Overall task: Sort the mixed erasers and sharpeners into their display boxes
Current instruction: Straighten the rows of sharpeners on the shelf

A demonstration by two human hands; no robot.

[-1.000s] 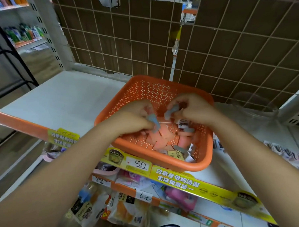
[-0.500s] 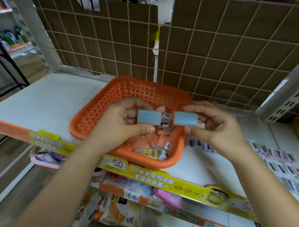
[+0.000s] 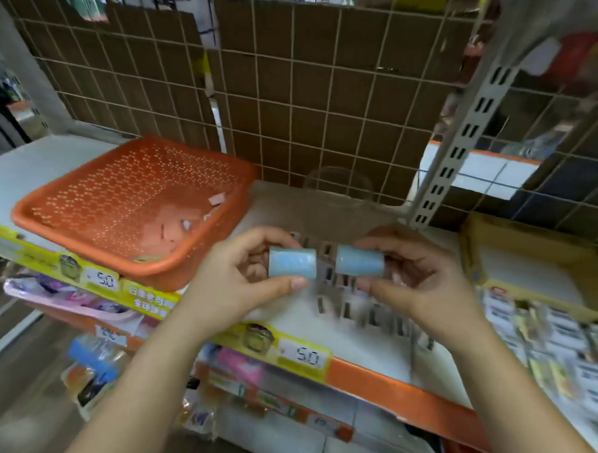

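Pinching a blue block in each grip, left hand (image 3: 240,285) and right hand (image 3: 421,286), you hover beside the orange basket (image 3: 85,230), above the shelf (image 3: 371,352) of small packets (image 3: 366,311).

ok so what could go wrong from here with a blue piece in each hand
1. Each blue piece, the left one and the right one, is only pinched at its end by the left hand and right hand, so either could slip and fall onto the row of small items laid out on the shelf below, scattering it.
2. The orange basket overhangs the shelf's front edge; a bump from the left arm might tip it.
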